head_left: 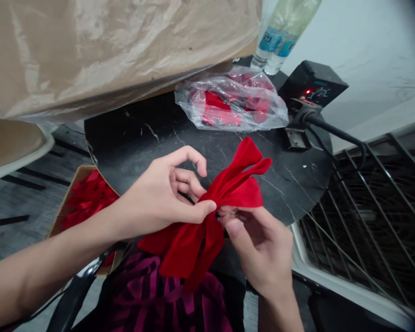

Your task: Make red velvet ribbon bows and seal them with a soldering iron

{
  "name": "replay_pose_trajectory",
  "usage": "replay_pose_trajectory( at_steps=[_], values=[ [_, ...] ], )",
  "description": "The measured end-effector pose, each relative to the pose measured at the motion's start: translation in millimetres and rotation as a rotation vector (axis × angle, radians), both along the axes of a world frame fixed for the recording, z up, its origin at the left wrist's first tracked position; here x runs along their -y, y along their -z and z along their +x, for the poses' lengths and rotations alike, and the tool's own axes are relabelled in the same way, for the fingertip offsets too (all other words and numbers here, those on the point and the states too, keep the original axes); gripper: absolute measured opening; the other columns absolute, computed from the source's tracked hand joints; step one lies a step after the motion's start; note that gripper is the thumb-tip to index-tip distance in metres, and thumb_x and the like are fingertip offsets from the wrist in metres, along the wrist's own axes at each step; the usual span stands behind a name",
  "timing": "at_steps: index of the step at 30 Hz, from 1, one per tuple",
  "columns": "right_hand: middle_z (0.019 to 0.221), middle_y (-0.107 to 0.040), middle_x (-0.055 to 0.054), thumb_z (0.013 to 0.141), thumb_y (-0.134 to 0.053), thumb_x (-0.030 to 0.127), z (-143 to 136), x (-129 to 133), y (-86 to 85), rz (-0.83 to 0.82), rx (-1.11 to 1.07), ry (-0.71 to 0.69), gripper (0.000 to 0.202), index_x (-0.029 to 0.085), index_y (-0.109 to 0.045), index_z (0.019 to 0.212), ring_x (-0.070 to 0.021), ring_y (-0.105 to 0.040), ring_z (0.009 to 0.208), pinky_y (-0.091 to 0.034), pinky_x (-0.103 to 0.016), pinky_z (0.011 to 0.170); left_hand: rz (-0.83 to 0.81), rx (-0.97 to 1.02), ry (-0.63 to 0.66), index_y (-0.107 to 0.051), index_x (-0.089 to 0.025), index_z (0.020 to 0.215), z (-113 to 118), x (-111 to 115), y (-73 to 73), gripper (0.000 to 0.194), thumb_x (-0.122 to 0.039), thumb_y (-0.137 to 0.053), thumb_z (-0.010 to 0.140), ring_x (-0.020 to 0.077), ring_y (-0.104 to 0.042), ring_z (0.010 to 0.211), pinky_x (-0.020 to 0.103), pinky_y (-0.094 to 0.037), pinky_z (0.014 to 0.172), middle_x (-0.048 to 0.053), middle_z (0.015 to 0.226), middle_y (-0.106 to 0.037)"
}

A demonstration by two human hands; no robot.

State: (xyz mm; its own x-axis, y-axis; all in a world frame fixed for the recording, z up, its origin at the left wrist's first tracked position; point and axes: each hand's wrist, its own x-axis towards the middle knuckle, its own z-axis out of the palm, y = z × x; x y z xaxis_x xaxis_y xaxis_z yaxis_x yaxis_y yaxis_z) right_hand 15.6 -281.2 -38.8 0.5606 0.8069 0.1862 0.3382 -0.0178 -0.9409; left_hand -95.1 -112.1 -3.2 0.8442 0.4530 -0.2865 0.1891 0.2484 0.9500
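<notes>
A red velvety bow with several loops and tails is held above my lap, over the near edge of the table. My left hand pinches its gathered middle, the thumb pressed on top and the index finger curled away from the cloth. Close against the bow's right side, my right hand has thumb and fingertips brought together by the centre. Whatever lies between those right fingertips is too small or too hidden to make out.
On the round black table lies a clear plastic bag of red pieces. Behind it stand two bottles, a black control box with a red light, and a large plastic-wrapped carton. A cardboard box of red bows sits lower left; a metal rack is at right.
</notes>
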Motion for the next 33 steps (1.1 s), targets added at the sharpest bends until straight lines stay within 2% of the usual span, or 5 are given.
replay_pose_trajectory(
  at_steps=[8,13,19,26,33],
  values=[
    [0.064,-0.059,0.002,0.092,-0.070,0.035,-12.6,-22.7,4.1,0.112,-0.485,0.191,0.025,0.018,-0.064,0.074,-0.0109,-0.053,0.058,-0.046,-0.022,0.054,0.174,0.036,-0.055,-0.053,-0.023,0.093,-3.8,8.3,-6.0,0.047,-0.004,-0.083,0.062,0.0070,-0.062,0.061,0.012,-0.053,0.056,-0.008,0.071,-0.064],
    [0.061,-0.059,0.002,0.089,-0.073,0.034,-11.9,-21.5,-0.4,0.090,-0.492,0.180,0.023,0.019,-0.065,0.073,-0.0105,-0.051,0.053,-0.044,-0.022,0.048,0.002,0.056,-0.065,-0.051,-0.022,0.086,-2.5,6.1,-6.4,0.048,-0.003,-0.086,0.059,0.0046,-0.059,0.055,0.009,-0.049,0.051,-0.010,0.067,-0.059],
    [0.057,-0.058,0.001,0.083,-0.075,0.040,-16.2,-20.3,10.5,0.094,-0.805,0.158,0.030,0.020,-0.059,0.066,-0.0130,-0.053,0.050,-0.048,-0.026,0.049,-0.078,0.053,-0.061,-0.049,-0.019,0.073,0.0,5.1,-5.6,0.046,-0.002,-0.088,0.057,0.0023,-0.057,0.051,0.006,-0.043,0.046,-0.009,0.064,-0.057],
    [0.069,-0.070,-0.001,0.084,-0.080,0.036,-12.5,-15.1,15.3,0.072,-0.582,0.202,0.019,0.019,-0.070,0.086,-0.0142,-0.065,0.062,-0.054,-0.024,0.057,-0.048,0.049,-0.002,-0.060,-0.021,0.087,-1.3,-2.3,0.7,0.036,-0.006,-0.086,0.067,0.0107,-0.074,0.068,0.012,-0.055,0.063,-0.005,0.074,-0.075],
    [0.086,-0.077,-0.005,0.082,-0.082,0.034,-11.8,-18.8,16.2,0.050,-0.661,0.195,0.019,0.019,-0.074,0.091,-0.0197,-0.073,0.076,-0.060,-0.029,0.067,0.180,0.078,0.015,-0.070,-0.019,0.088,-3.2,4.6,3.2,0.012,-0.015,-0.079,0.081,0.0135,-0.076,0.080,0.015,-0.058,0.072,-0.001,0.083,-0.078]
  ],
)
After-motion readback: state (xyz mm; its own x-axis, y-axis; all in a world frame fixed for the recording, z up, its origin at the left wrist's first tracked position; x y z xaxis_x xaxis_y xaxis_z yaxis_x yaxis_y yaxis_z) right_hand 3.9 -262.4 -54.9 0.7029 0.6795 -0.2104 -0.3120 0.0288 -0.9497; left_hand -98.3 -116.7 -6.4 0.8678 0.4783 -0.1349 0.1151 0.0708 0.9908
